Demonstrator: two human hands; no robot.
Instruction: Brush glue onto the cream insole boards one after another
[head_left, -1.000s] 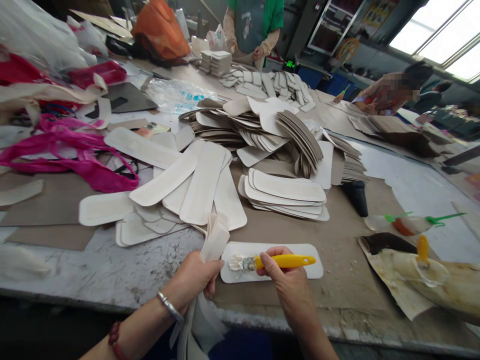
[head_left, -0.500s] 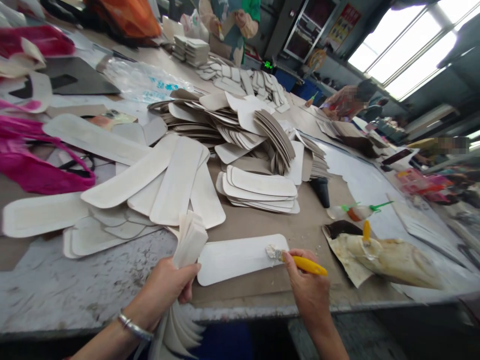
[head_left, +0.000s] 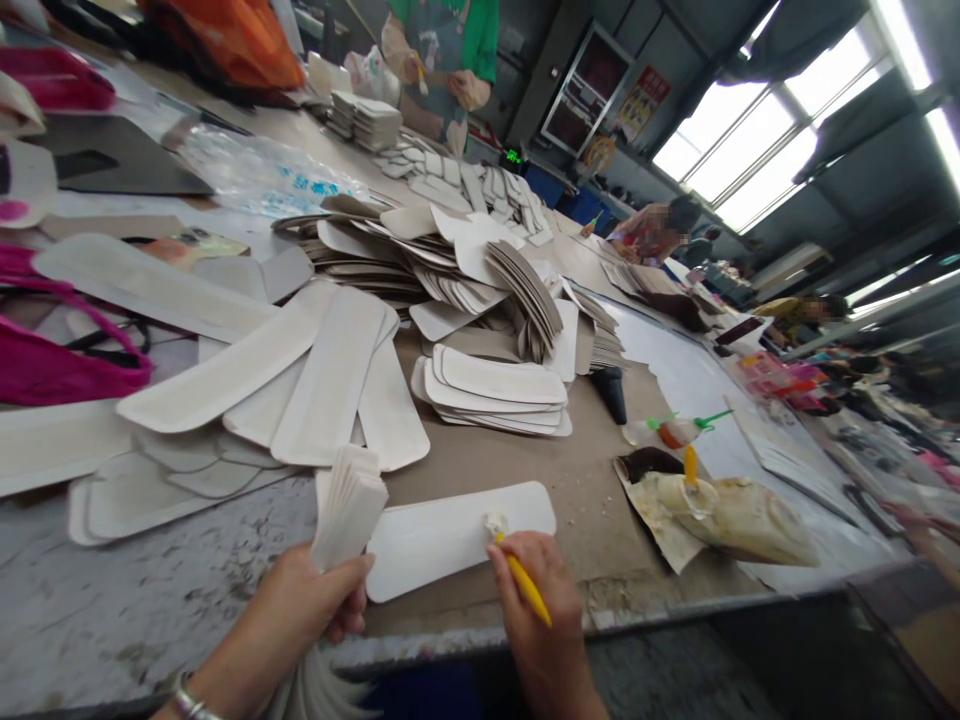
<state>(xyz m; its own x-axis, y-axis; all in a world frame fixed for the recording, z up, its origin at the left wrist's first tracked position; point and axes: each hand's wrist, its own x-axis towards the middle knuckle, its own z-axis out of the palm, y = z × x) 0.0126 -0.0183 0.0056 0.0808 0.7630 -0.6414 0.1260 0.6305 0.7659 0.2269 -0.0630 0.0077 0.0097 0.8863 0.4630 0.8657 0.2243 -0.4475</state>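
Several pale strips (head_left: 349, 508) filling clamped fingers of left hand (head_left: 311, 595); right hand (head_left: 546, 595) pinching yellow brush (head_left: 526, 584), apparently touching white panel (head_left: 442, 548) lying at right hand's ten o'clock. Brushing seemingly underway; next stroke probably calling for even pressure.

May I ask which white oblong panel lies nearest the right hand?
The single white, round-cornered panel under the yellow-handled brush in the right hand; it lies by itself, while the others overlap in piles.

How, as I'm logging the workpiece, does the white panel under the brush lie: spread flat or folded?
Spread flat: the white panel shows one uncreased face on the brown sheet, beneath the yellow-handled brush.
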